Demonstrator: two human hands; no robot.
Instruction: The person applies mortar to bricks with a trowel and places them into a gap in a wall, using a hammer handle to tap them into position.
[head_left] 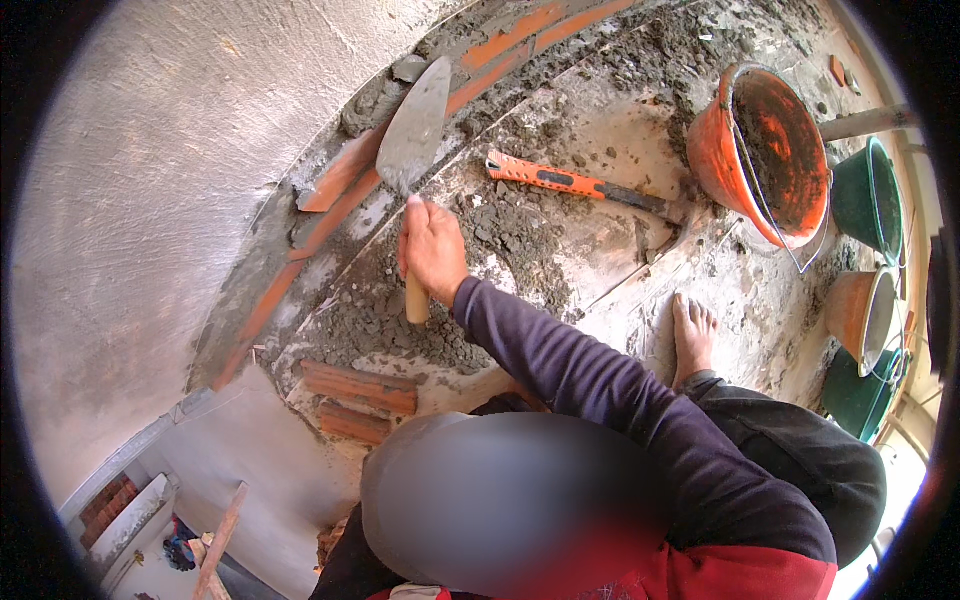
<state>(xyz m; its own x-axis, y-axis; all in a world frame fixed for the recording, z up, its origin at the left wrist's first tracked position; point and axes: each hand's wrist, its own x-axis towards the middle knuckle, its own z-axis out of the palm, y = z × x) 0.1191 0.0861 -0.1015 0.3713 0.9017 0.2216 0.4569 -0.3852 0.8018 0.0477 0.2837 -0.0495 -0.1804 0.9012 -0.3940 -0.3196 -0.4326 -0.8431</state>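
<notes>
My right hand [434, 250] is closed around the wooden handle of a trowel [416, 120], its arm reaching in from the lower right in a dark sleeve. The pointed grey blade tilts up and away, over a low course of orange bricks [325, 225] set along the wall's foot. A lump of wet mortar [372, 108] sits on the bricks left of the blade; whether the blade touches it I cannot tell. Crumbly mortar [385, 335] lies on the floor around the handle's end. My left hand is out of view.
An orange-handled hammer [560, 179] lies right of the trowel. Beyond it stand a mortar-stained orange bucket [712, 150], a green bucket [862, 205] and a smaller orange bucket [848, 312]. Loose bricks [360, 387] lie near me. My bare foot [692, 335] rests on the floor. A plastered wall [180, 160] rises at left.
</notes>
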